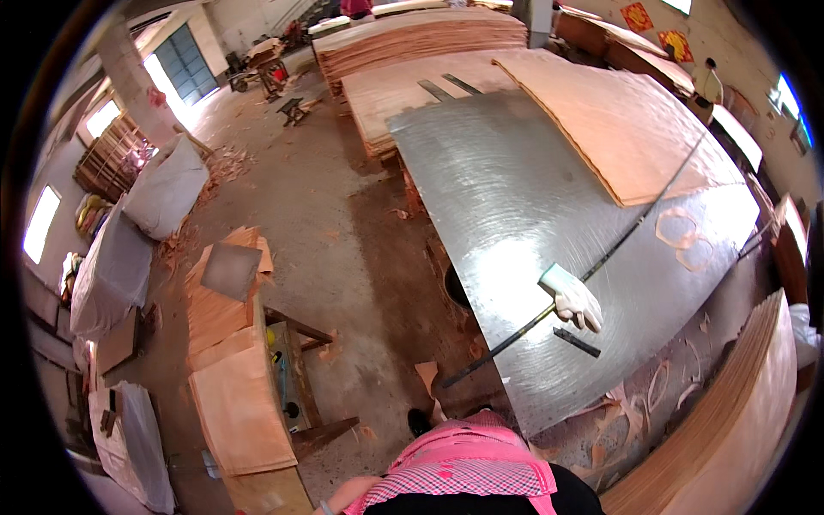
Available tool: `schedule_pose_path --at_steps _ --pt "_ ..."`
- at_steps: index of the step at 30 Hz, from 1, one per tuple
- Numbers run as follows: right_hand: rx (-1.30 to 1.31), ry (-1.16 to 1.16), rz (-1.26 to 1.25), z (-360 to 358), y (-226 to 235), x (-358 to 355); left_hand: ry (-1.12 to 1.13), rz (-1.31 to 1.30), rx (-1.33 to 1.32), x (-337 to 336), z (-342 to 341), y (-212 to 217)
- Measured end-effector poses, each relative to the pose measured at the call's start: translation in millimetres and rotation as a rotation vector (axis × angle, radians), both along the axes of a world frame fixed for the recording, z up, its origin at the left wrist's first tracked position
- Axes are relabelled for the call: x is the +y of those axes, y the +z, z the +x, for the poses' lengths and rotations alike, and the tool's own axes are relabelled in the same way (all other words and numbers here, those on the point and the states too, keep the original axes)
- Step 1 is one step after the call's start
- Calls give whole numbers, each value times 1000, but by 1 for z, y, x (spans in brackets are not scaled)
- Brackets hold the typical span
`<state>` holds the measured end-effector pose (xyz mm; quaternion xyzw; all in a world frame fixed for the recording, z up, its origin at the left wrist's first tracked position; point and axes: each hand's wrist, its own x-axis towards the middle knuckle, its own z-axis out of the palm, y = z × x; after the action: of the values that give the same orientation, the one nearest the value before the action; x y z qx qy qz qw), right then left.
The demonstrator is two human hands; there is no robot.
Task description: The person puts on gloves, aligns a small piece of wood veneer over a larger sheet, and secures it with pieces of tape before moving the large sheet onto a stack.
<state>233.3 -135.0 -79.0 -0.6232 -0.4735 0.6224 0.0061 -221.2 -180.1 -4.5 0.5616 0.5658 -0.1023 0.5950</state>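
Two hands to account for, yet only a left forearm (354, 493) visible, low and left of the metal sheet (481, 172). Cannot tell the grip, spread or pinching, with both hands out of view.

On the near part of the metal sheet, see a white work glove (578, 304) with a pale green cuff, lying across a long dark rod (614, 251); just beside, see a short black bar (576, 342). Over the metal sheet's far right part, see a wood veneer sheet (635, 129), with thin veneer loops (678, 239) near its close edge. Beyond the metal sheet, see dark flat strips (435, 90) on a veneer pile (373, 99); to its right, a thick veneer stack (721, 421); well to its left, a wooden bench (298, 378) bearing veneer pieces (240, 403).

Would judge the work as partway: one wood veneer sheet laid out, some trimming likely done, going by the veneer scraps (633, 416) right of the metal sheet. Would expect more left to handle, though cannot tell finished stacks from waiting ones.
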Motion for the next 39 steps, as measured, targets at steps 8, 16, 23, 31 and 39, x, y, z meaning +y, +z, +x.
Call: schedule_pose_path --at_steps 8,16,23,31,39 --pt "-34 64 31 -4 -2 25 325 -145 -102 11 17 26" --pt "-62 128 63 -9 -4 54 133 245 373 -7 12 -18" --pt "-129 244 78 21 -5 46 -112 118 79 13 -10 -27" --pt "-120 360 553 -23 102 95 954 455 -754 118 73 34" --pt "502 -62 320 -137 151 128 649 1021 -617 173 154 78"
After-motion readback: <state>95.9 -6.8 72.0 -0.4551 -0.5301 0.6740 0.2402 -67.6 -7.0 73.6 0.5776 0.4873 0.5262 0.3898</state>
